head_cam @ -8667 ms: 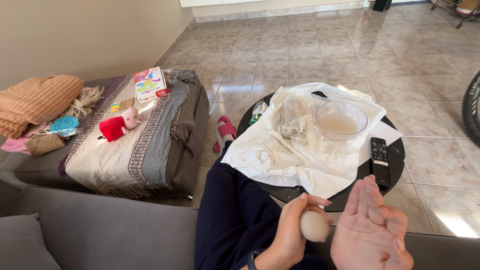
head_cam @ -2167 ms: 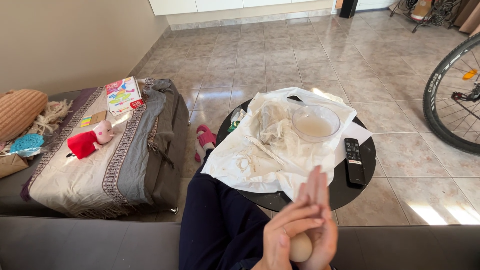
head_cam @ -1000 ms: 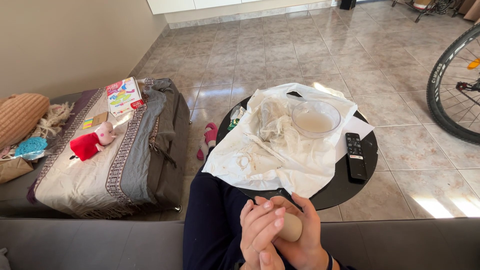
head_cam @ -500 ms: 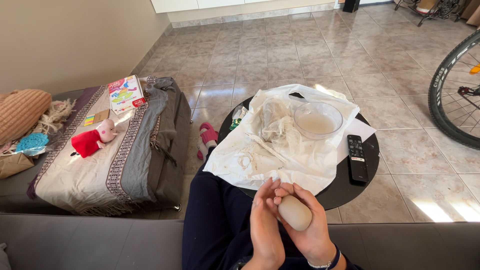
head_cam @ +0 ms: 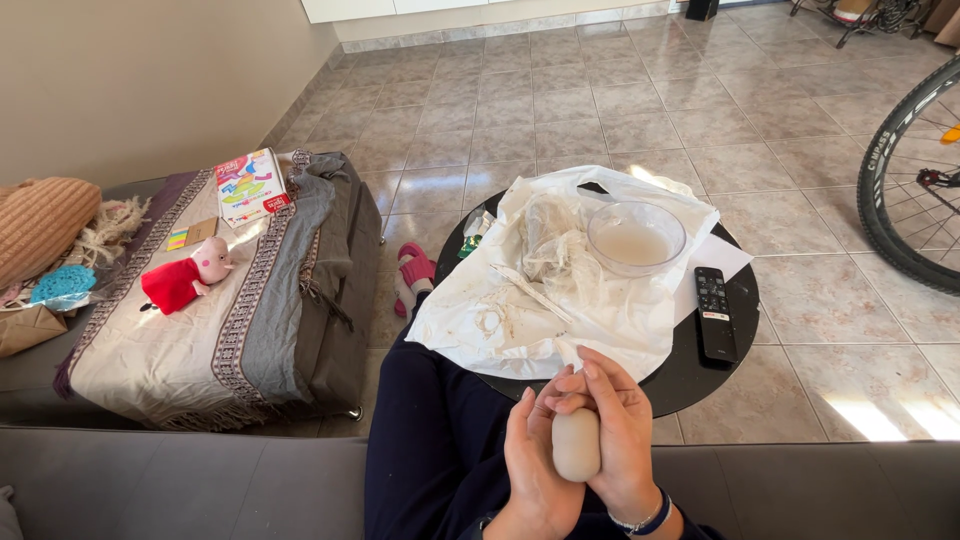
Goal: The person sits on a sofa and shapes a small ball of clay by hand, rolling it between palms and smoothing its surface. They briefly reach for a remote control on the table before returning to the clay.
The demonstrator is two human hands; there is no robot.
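Clay lump (head_cam: pixel 576 444) between both hands' fingers (head_cam: pixel 600 385)

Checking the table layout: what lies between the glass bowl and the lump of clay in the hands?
In the head view, between the glass bowl and the clay lump lies only the smeared white plastic sheet, crumpled near the bowl.

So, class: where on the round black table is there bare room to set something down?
Bare strip of the black table around the remote, right of the white sheet. The rest is crowded: sheet, glass bowl, crumpled plastic.
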